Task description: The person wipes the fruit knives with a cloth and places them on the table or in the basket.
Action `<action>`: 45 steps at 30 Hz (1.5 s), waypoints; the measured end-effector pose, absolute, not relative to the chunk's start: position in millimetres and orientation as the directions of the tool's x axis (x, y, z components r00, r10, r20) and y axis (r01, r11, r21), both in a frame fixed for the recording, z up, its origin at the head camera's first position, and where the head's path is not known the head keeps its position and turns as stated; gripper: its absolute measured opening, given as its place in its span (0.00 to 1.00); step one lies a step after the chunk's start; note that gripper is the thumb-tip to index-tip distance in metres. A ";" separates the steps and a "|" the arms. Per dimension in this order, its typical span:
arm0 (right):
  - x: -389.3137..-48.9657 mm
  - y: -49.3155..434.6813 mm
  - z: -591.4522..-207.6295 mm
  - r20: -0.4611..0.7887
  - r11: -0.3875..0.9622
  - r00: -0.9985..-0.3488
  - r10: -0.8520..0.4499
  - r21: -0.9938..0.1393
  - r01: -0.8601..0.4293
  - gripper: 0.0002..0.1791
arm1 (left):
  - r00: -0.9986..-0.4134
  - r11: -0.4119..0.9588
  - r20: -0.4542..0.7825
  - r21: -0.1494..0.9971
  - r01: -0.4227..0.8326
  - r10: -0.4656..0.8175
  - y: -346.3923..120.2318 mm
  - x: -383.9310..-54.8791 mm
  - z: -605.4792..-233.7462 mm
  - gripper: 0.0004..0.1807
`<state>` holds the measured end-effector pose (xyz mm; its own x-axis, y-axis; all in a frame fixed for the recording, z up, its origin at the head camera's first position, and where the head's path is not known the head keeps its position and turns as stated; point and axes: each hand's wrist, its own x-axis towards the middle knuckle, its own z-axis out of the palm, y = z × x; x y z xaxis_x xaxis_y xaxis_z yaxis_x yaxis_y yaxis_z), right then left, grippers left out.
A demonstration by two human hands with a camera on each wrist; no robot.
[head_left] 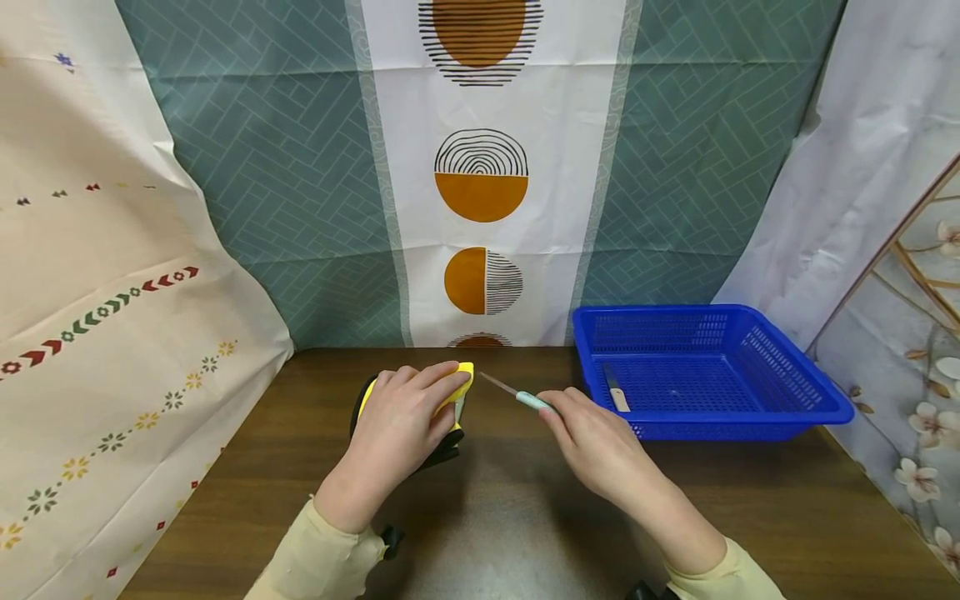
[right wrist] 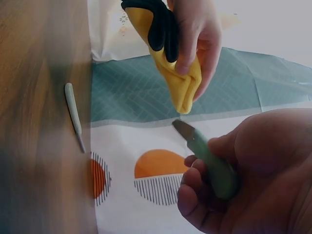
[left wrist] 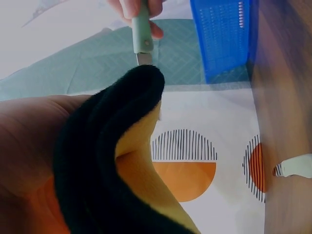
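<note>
My left grip (head_left: pixel 405 425) pinches a yellow cloth with thick black edging (right wrist: pixel 171 73), thumb against fingers, bunching it so that a folded yellow end pokes out past my fingertips. The cloth is held up off the tabletop (head_left: pixel 510 508), left of the blue basket. My right grip (head_left: pixel 596 442) is curled round the mint-green handle of a small knife (head_left: pixel 532 400), its blade pointing at that yellow end (just beside it, with a little gap between). Behind the cloth, on the tabletop, lies a pale-handled tool (right wrist: pixel 73 109), mostly covered by my left side in the head view. Over to the right sits the blue basket (head_left: pixel 720 421), and a cream-handled knife (head_left: pixel 618 398) lies inside it, near its left wall. At the back hangs a teal and white curtain (head_left: pixel 555 183), printed with orange half circles and black lines.
</note>
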<state>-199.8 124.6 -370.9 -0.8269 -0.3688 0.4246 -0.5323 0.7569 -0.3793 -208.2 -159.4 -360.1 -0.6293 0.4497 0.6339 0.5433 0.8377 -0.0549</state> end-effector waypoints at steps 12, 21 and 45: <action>-200.3 123.5 -370.6 0.392 0.778 -0.854 -0.343 -0.391 -0.492 0.09 | -0.628 0.836 0.637 -0.045 0.547 0.446 -155.8 -205.9 -359.0 0.24; -200.9 123.3 -371.9 0.429 0.758 -0.842 -0.328 -0.411 -0.506 0.10 | -0.618 0.831 0.643 -0.054 0.554 0.454 -154.5 -203.2 -357.2 0.24; -204.2 122.9 -373.9 0.356 0.769 -0.869 -0.344 -0.425 -0.478 0.11 | -0.582 0.808 0.658 -0.068 0.585 0.477 -146.7 -197.8 -355.0 0.25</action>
